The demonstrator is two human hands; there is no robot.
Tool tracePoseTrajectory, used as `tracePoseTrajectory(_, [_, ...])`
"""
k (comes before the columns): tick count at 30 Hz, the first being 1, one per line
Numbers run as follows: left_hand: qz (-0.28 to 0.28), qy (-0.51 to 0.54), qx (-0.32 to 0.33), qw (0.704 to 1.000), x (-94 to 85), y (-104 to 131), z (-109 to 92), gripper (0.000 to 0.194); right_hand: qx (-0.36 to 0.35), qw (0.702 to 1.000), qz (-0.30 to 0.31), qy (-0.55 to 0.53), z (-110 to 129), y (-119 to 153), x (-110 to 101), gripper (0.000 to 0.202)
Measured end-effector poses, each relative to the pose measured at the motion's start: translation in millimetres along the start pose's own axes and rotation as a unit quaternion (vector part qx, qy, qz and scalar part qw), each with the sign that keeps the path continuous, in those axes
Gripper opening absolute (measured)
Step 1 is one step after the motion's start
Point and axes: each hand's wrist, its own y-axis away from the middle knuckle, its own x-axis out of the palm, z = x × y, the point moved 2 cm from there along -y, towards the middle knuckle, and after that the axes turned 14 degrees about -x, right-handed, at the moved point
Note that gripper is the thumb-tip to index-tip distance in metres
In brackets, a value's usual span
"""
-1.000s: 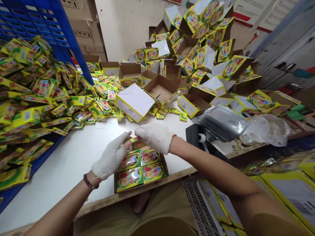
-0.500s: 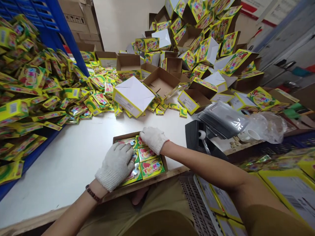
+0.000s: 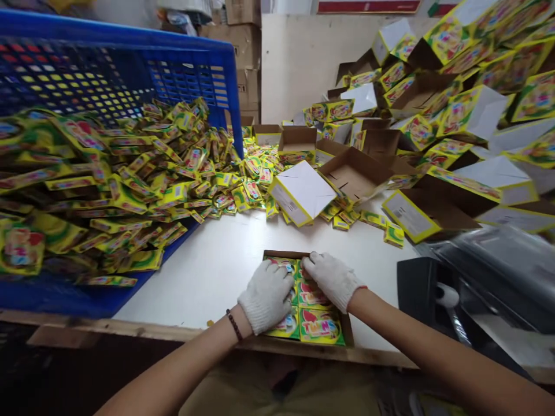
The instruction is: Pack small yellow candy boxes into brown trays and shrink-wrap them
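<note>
Both hands wear white knit gloves. An open carton (image 3: 348, 332) lies at the table's front edge, holding rows of small yellow-green packs (image 3: 321, 326). My left hand (image 3: 267, 296) rests flat over the packs on the carton's left side, fingers spread a little. My right hand (image 3: 333, 278) reaches in from the right, its fingertips on a pack at the carton's back right. Its fingers are bent down, and whether they grip that pack cannot be made out.
A blue crate (image 3: 235, 98) spilling small packs stands at the left. Display cartons (image 3: 303, 193) are heaped at the back and right. A black tape dispenser (image 3: 416, 300) and clear plastic covers (image 3: 498, 271) lie at the right.
The view has swung left, so the blue crate shows more and the carton appears further right. Both hands remain on the packs in the carton, with little change in pose.
</note>
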Motion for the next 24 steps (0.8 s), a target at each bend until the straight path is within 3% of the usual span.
tracePoseTrajectory(3, [0.022,-0.002,-0.006,1.000,-6.5,-4.1,-7.5,0.022,0.013,1.000,-0.012,0.008,6.9,-1.3,4.3,0.040])
tracePoseTrajectory(9, [0.014,0.015,0.072,0.997,-3.9,-26.4,-25.7,0.049,0.089,0.995,-0.026,-0.033,10.0,1.8,6.5,0.033])
tracePoseTrajectory(19, [0.053,0.003,0.035,0.998,3.8,-31.6,-32.0,0.055,-0.004,0.998,0.060,0.009,3.8,-1.3,-4.6,0.046])
tracePoseTrajectory(24, [0.046,-0.001,0.040,0.998,3.9,-26.3,-29.9,0.055,0.005,1.000,0.010,0.000,9.4,3.5,3.6,0.044])
